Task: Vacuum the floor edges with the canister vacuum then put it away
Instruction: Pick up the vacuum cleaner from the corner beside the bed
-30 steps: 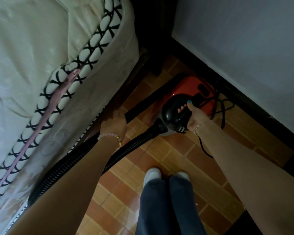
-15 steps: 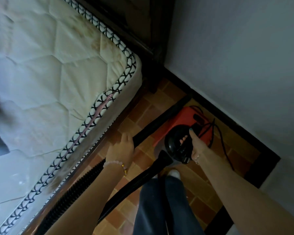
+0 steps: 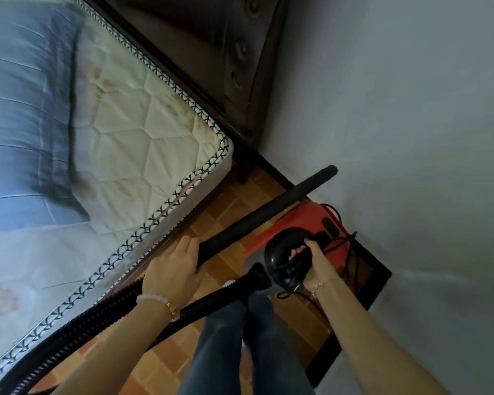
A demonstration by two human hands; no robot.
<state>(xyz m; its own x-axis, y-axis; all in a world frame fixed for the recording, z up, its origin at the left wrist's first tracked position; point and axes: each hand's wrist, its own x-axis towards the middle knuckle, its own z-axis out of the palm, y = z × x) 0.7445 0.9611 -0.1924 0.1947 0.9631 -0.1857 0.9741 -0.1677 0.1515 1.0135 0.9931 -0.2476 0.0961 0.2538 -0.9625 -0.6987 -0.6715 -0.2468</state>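
Right hand (image 3: 315,262) grips the handle (image 3: 283,269) of the red canister vacuum (image 3: 303,220), near the wall (image 3: 411,138) (cord (image 3: 351,252) dangling loose beside it); left hand (image 3: 173,266) clasps the black wand (image 3: 268,215). That cord could snag a foot, I'd say, tipping the canister.

L hand (image 3: 171,269) gripping wand (image 3: 268,212), R hand (image 3: 318,266) fingers (image 3: 297,250) curled round vac handle (image 3: 278,253), both arms out fwd

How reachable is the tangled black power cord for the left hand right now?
Probably not. The left hand grips the black vacuum wand, and the red canister vacuum and the right hand on its handle lie between it and the cord by the wall.
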